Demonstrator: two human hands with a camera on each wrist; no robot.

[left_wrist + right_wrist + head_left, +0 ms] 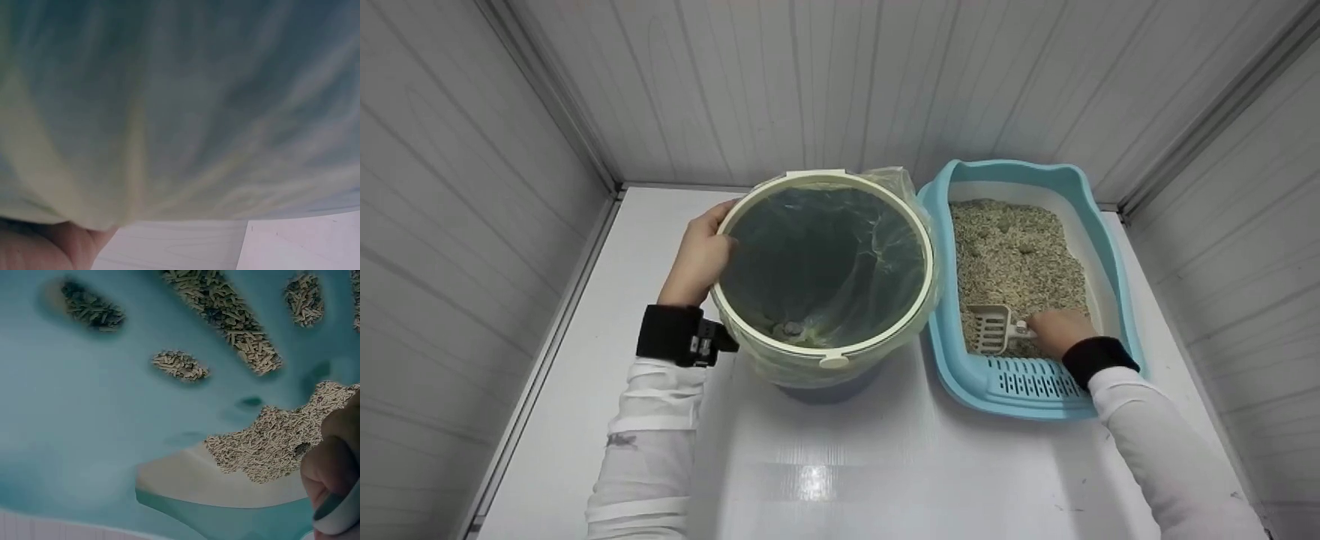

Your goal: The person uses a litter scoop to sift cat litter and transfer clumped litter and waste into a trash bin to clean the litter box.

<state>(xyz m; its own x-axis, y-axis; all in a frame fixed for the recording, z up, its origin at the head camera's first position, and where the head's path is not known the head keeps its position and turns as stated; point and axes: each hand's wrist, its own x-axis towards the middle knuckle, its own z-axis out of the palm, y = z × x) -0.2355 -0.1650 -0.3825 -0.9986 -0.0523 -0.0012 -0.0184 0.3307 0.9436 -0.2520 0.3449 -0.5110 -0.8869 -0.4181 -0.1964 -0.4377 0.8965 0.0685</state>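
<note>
My left hand (699, 259) grips the left side of a round trash bin's cream rim (928, 262), thumb over the edge. A translucent yellow-green bag (877, 270) lines the bin, with a small greyish lump (789, 328) at its bottom. The bag's outside fills most of the left wrist view. My right hand (1061, 331) holds a beige slotted litter scoop (992, 330) by its handle, low over the pellet litter (1012, 255) in a blue litter box (949, 360). In the right wrist view, fingers curl round the handle end (340, 514); the scoop's head is out of sight.
The bin and the litter box stand side by side, nearly touching, on a white table (840, 480). A slotted blue ledge (1027, 379) spans the box's near end. Grey panel walls (780, 82) enclose the back and both sides.
</note>
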